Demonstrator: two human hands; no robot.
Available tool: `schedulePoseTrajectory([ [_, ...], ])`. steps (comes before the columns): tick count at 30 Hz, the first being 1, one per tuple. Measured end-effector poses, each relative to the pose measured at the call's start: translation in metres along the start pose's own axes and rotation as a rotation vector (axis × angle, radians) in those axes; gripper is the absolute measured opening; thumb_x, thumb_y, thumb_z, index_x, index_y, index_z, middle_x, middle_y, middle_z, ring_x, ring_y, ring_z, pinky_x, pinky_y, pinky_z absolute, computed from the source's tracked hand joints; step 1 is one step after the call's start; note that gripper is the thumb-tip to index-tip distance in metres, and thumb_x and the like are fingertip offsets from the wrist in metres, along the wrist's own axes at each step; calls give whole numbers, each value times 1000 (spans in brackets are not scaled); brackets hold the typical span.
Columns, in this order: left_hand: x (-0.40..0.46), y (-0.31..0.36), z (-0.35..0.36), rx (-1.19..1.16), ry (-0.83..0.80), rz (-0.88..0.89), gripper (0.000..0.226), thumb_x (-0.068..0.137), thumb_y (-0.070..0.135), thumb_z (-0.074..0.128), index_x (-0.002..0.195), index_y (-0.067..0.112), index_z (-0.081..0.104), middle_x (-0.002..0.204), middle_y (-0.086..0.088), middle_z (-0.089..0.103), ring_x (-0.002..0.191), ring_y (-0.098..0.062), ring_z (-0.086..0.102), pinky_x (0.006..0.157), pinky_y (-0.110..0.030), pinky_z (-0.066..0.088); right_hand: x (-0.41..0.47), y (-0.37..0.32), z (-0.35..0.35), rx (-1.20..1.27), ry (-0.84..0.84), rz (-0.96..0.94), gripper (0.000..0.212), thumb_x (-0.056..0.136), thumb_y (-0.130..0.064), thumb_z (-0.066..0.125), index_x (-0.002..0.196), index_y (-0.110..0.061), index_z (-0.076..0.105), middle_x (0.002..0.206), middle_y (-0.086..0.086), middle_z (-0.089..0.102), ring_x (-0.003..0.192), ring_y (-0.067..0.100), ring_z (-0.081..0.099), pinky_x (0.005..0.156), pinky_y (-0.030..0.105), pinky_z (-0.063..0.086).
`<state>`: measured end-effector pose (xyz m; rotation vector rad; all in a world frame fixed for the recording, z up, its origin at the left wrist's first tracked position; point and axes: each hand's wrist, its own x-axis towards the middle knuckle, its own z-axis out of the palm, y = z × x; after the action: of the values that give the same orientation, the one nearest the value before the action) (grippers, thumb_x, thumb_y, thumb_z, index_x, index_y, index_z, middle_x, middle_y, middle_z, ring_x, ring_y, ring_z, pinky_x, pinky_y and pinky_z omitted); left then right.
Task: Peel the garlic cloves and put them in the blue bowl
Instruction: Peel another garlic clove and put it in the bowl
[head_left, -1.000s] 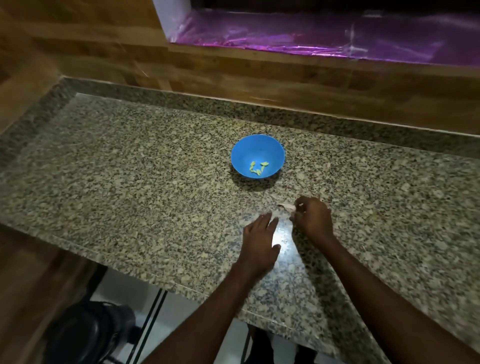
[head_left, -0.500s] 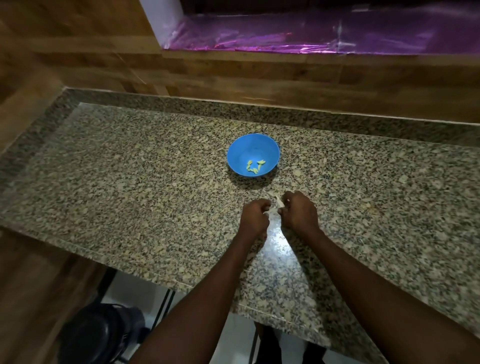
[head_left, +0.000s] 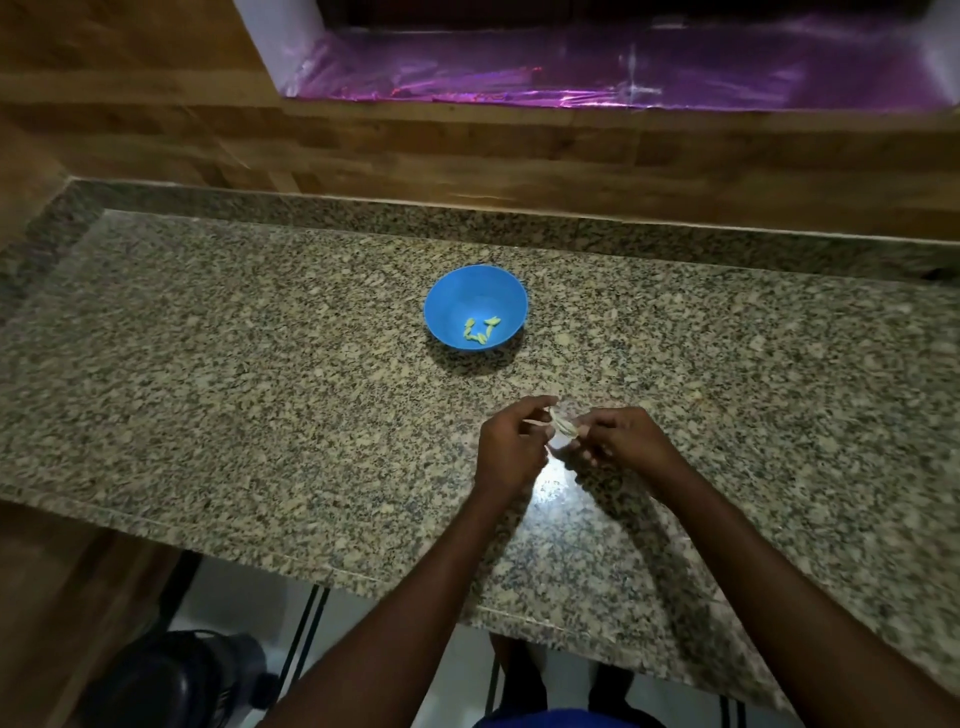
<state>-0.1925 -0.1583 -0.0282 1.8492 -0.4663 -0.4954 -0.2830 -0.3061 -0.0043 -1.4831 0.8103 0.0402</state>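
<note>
Speckled granite tabletop (head_left: 208, 364). Left hand (head_left: 511, 449) and right hand (head_left: 621, 441) both pinching garlic clove (head_left: 562, 426) between them, above tabletop. Blue bowl (head_left: 457, 296) beyond hands, holding peeled cloves (head_left: 480, 331).

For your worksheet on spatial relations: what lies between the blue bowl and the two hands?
Only bare granite counter, seen in the head view, lies between the blue bowl and the hands, which hold a garlic clove.

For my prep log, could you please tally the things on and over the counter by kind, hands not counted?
Blue bowl: 1
Peeled garlic pieces in the bowl: about 4, too small to count surely
Garlic clove pinched between left hand and right hand: 1
Total: about 6
</note>
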Motion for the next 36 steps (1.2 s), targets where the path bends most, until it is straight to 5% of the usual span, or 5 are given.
schedulePoseTrajectory([
  [6,-2,10,10,-55,-119,-15,5,85,9,74,89,12,76,76,-4,72,67,-14,66,62,-28,55,-21,1,-17,337,40,85,14,95,0,56,95,8,67,73,18,64,53,19,56,46,23,49],
  [13,-5,28,27,-189,-156,-190,12,86,17,78,76,15,72,64,-3,63,50,-13,55,50,-22,46,-33,6,-25,612,24,69,11,92,8,57,97,6,66,74,13,65,62,18,59,53,20,53],
  [21,-9,46,33,-267,-190,-201,13,87,9,75,99,2,73,87,-24,71,70,-20,70,67,-38,60,-31,13,-29,484,76,-3,5,89,0,66,91,3,69,73,11,67,61,17,61,55,24,52],
  [31,-16,52,37,-196,-196,-64,18,85,15,78,103,12,78,92,-6,77,89,-18,74,72,-35,62,-33,15,-38,364,172,-59,12,86,-8,74,88,4,72,77,18,71,65,21,63,59,28,53],
  [36,-15,55,40,-231,-209,-120,15,85,7,76,100,6,77,87,-18,75,76,-18,71,70,-31,60,-35,16,-40,353,190,-62,7,87,-6,72,86,1,71,77,18,73,64,20,64,58,28,52],
])
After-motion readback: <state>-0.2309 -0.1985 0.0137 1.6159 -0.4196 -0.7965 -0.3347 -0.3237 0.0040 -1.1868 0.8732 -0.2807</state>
